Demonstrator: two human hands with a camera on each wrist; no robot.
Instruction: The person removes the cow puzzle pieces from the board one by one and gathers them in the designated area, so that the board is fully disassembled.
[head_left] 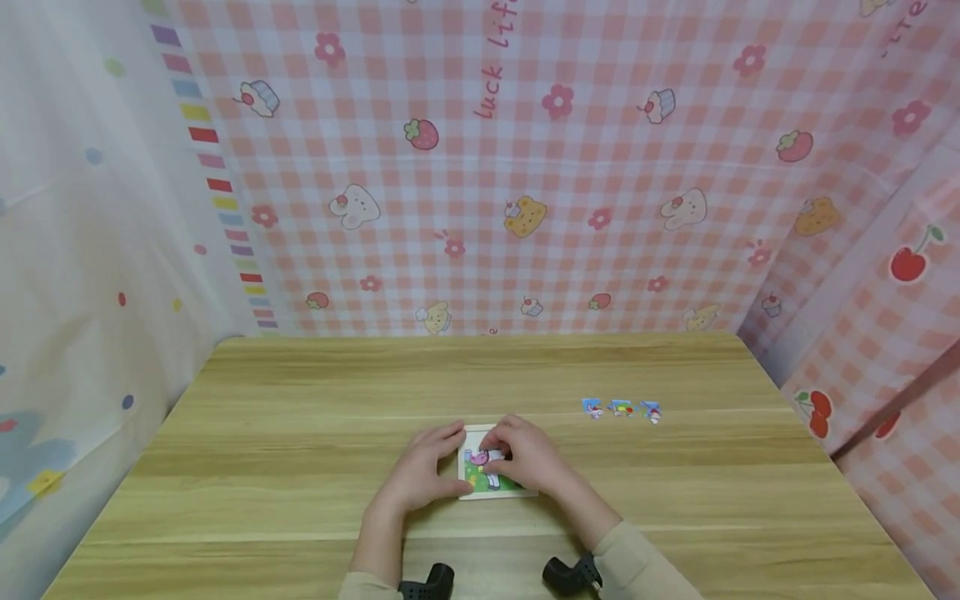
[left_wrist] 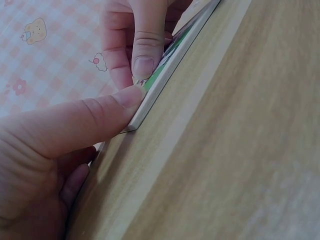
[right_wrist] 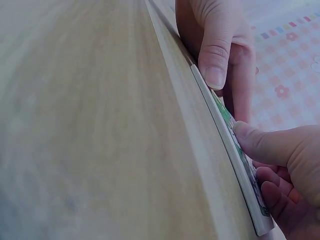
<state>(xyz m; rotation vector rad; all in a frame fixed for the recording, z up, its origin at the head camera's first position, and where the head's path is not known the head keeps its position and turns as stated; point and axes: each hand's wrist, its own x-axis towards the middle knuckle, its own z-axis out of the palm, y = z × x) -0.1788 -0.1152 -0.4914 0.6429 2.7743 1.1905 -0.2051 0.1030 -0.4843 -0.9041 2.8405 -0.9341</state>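
A small wooden jigsaw tray [head_left: 498,496] with a pale rim lies on the table, a cartoon picture with green ground inside it. My left hand [head_left: 426,468] holds its left side, thumb at the near corner and fingers at the far one. Over the picture, my right hand [head_left: 531,454] bends its thumb and index finger onto a puzzle piece [head_left: 478,457] with a pink figure. The right hand covers much of the tray's right half. In the right wrist view the right thumb [right_wrist: 245,132] touches the picture just inside the tray's rim [right_wrist: 227,142].
Three loose puzzle pieces, a left one [head_left: 592,408], a middle one [head_left: 622,408] and a right one [head_left: 652,411], lie in a row beyond the tray to the right. The wooden table [head_left: 300,400] meets a pink checked curtain [head_left: 465,183] at its back edge.
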